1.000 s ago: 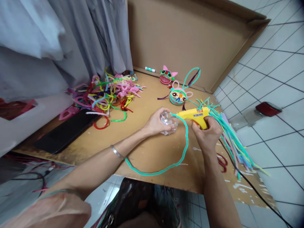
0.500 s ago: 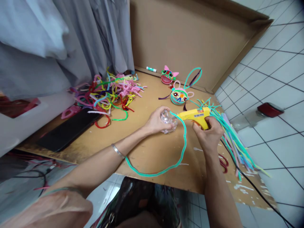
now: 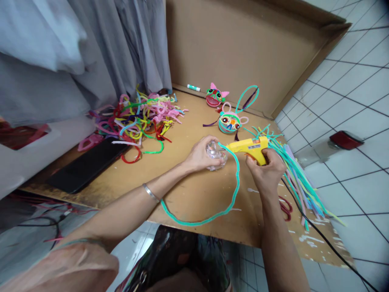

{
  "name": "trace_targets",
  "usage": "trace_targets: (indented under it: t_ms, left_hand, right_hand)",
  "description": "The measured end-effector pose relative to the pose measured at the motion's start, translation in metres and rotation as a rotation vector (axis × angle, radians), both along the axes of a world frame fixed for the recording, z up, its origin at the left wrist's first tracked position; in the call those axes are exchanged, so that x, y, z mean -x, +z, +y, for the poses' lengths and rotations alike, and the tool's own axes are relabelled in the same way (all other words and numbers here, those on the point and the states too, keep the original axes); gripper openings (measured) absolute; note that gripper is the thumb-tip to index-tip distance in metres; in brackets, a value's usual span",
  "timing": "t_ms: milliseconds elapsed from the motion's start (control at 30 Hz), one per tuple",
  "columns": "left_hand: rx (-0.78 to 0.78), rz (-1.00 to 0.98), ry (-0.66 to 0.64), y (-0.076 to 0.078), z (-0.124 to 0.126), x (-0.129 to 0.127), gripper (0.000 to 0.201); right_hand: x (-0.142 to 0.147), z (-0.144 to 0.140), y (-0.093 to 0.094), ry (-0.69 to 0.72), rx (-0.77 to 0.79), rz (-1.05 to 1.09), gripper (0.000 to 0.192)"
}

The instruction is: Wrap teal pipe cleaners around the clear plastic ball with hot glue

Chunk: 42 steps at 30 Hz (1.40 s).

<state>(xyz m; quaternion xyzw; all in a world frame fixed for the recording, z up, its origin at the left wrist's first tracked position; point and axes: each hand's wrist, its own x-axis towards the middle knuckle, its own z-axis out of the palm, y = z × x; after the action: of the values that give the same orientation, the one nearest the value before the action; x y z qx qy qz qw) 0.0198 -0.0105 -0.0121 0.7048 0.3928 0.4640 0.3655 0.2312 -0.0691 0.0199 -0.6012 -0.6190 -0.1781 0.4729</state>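
Near the middle of the desk (image 3: 188, 190), the left hand (image 3: 199, 156) cupped a small clear ball (image 3: 216, 155), fingers closed round it from the left w/ the ball resting on or just above the desk surface. The right hand (image 3: 267, 172) was clamped on the handle of a yellow glue gun (image 3: 247, 146).

Change vs. 1.0 s and 0.5 s earlier: very little. Both hands, ball and gun held approx. the same positions; the slight shift across the frame looked like head-camera movement. Judgement: a steady hold, nozzle kept at the ball, consistent w/ glue being applied at one spot rather than a reposition.

Orientation: gun barrel long axis ran roughly left-right across the view, nozzle pointing left at the ball's right side, tip touching or just beside it (contact not resolvable). Handle pointed down toward the person; a black cord (image 3: 319, 237) trailed off to the lower right.

A teal pipe cleaner (image 3: 234, 194) started at the ball/nozzle junction, looped down and round to the left across the desk, ending near the left forearm.

Adjacent items: bundle of straight pipe cleaners (image 3: 299, 182) just right of the gun; two finished pipe-cleaner faces (image 3: 229, 121) beyond it; tangled coloured pile (image 3: 142, 117) far left; black tablet (image 3: 88, 164); glue stick (image 3: 193, 88) at the cardboard backing.
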Motion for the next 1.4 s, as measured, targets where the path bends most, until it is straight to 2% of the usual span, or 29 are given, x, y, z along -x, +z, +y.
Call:
trace_targets:
  t_ms: [1400]
  left_hand:
    - [0.006, -0.015, -0.013, 0.0013, 0.0003, 0.0016, 0.057]
  right_hand:
    - [-0.0024, 0.0001, 0.0001, 0.002, 0.021, 0.04, 0.021]
